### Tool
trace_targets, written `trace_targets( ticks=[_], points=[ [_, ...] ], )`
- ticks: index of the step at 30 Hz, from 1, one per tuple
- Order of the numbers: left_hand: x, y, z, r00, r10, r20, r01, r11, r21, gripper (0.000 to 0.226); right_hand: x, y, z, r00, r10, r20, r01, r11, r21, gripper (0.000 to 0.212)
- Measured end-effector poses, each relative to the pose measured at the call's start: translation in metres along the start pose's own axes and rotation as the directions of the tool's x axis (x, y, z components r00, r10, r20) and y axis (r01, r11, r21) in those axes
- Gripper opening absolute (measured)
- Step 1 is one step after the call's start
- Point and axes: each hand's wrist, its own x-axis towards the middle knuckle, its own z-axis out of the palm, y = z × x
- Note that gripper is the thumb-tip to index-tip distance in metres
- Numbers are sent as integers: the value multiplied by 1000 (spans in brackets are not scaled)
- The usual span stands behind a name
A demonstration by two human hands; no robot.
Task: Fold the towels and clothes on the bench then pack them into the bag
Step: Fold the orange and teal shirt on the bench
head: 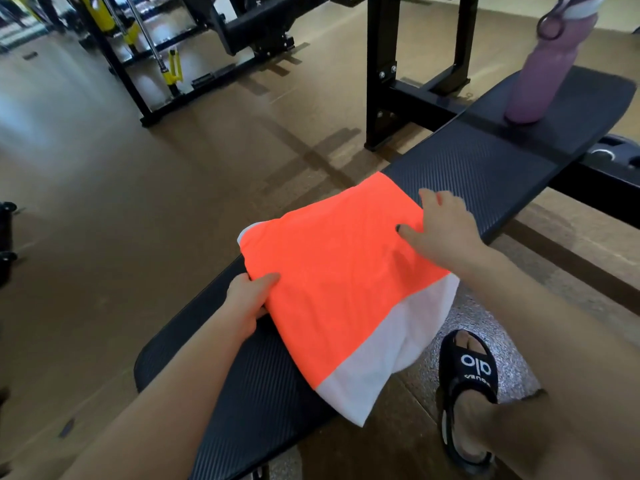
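A person is folding one orange garment [332,271] lying across a black padded gym counter [485,168], on top of one white towel [374,368] whose edge is hanging over the counter's near side. The left hand [247,301] is pinching the garment's left edge, thumb on top. The right hand [441,228] is resting with fingers spread flat on its far right corner. The folding step seems under way; the next move likely calls for doubling the cloth over squarely. One pink water bottle [547,67] is standing at the counter's far end. No bag is showing.
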Motion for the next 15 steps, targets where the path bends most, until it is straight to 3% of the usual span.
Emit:
trace_targets(
  ticks=[4, 10, 12, 15],
  points=[
    [-6, -4, 1, 999, 37, -13, -36, 999, 36, 27, 28, 9, 14, 963, 164, 213, -189, 976, 106, 78],
    [-12, -4, -7, 991, -49, 124, 66, 988, -138, 37, 45, 5, 21, 942, 284, 180, -313, 934, 169, 80],
    [-16, -3, -7, 978, -86, 191, 118, 980, -163, 34, 50, 7, 21, 930, 279, 239, -328, 925, 193, 73],
    [-19, -5, -7, 980, -110, 167, 139, 974, -177, 32, 57, 11, 19, 915, 252, 314, -341, 900, 271, 52]
  ],
)
